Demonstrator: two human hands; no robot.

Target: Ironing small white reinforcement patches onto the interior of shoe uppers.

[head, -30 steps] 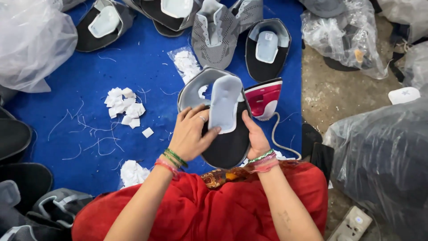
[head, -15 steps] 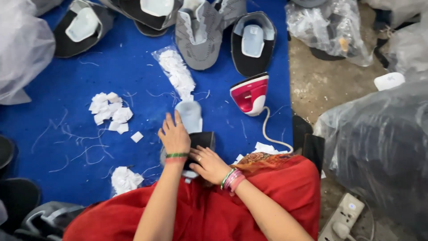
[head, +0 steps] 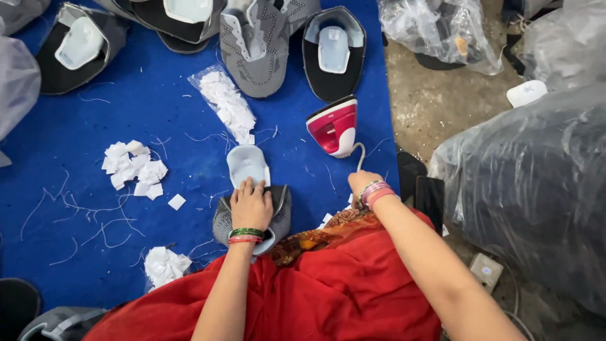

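My left hand (head: 251, 205) lies flat, fingers spread, on a grey and black shoe upper (head: 282, 211) that rests on the blue mat (head: 126, 113) just in front of my red lap. A pale stiffener piece (head: 247, 164) sticks out of the upper beyond my fingertips. My right hand (head: 361, 182) is curled, knuckles up, at the mat's right edge, just below the white cord of a red and white iron (head: 333, 126). Whether it holds anything is hidden.
Several more shoe uppers (head: 262, 44) with pale inserts lie along the far edge of the mat. A clear bag of white patches (head: 226, 101) and loose white patches (head: 134, 167) lie left of centre. Plastic-wrapped bundles (head: 536, 183) crowd the right, on bare floor.
The shoe upper, held up in both hands a second ago, now lies on the mat under my left hand. My right hand has left it and moved right toward the iron's cord.
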